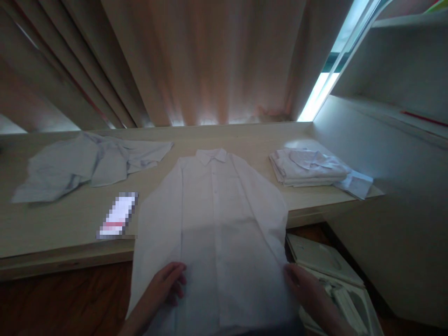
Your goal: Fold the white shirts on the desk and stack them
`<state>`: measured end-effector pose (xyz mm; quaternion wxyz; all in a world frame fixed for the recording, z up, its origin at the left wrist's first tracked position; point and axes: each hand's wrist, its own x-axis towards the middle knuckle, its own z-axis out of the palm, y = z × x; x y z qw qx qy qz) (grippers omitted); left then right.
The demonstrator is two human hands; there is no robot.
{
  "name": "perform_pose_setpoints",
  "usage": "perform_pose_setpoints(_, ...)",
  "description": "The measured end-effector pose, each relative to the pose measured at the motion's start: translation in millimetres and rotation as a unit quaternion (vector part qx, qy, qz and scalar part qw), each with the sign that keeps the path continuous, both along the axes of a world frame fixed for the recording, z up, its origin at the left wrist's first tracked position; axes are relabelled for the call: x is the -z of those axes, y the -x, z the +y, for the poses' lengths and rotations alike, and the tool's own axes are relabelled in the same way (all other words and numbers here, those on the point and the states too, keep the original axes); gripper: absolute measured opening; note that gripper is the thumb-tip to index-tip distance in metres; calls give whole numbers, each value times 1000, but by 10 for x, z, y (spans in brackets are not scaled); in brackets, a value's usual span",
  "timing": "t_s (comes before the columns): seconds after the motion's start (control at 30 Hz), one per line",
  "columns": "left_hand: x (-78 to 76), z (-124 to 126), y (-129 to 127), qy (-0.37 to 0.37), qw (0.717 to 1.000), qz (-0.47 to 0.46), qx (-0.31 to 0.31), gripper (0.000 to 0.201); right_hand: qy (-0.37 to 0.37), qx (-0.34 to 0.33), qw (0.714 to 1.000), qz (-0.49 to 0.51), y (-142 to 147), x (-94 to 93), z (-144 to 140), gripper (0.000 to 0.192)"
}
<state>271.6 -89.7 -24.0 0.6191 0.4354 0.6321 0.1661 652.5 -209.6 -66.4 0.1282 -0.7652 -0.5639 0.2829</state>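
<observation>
A white long-sleeved shirt (200,210) lies front up, its collar toward the back of the wooden surface and its lower part hanging over the front edge toward me. Its button placket runs down the middle. My left hand (171,283) is over the shirt's lower left part, fingers loosely bent and slightly apart, with no cloth visibly gripped. At the lower right edge of the shirt, my right hand (297,279) has its fingers closed at the cloth; the fingertips are partly hidden.
A crumpled white garment (94,161) lies at the left on the wooden surface (45,228). A blurred-out phone-like object (118,215) sits near the front edge. Folded white shirts (308,168) are stacked at the right beside a side panel (378,186). Pale boxy items (325,259) stand below.
</observation>
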Motion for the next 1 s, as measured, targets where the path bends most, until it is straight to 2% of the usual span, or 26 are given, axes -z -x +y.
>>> perform_pose_setpoints(0.1, 6, -16, 29, 12, 1000, -11, -11, 38, 12, -19, 1000, -16, -34, -114, 16, 28)
perform_pose_setpoints(0.27, 31, -1, 17, 25, 999, -17, -13, 36, 33, -42, 998, 20, -3, -338, 51, 28)
perform_pose_setpoints(0.43, 40, 14, 21, 18, 1000, -10, -15, 35, 60, -102, 992, -51, 189, -334, 143, 24)
perform_pose_setpoints(0.57, 35, 5, -14, 6, 1000, 6, -17, 32, 45, -137, 985, -100, 435, -323, 287, 26)
perform_pose_setpoints(0.73, 37, -53, -88, -16, 999, 40, -20, 29, -14, -140, 984, -108, 635, -390, 716, 28)
perform_pose_setpoints(0.87, 31, -87, -114, -30, 997, 67, -26, 28, -60, -76, 988, -117, 676, -410, 1221, 28)
perform_pose_setpoints(1.0, 28, -89, -105, -33, 996, 77, -31, 28, -26, -27, 981, -188, 709, -395, 1607, 30)
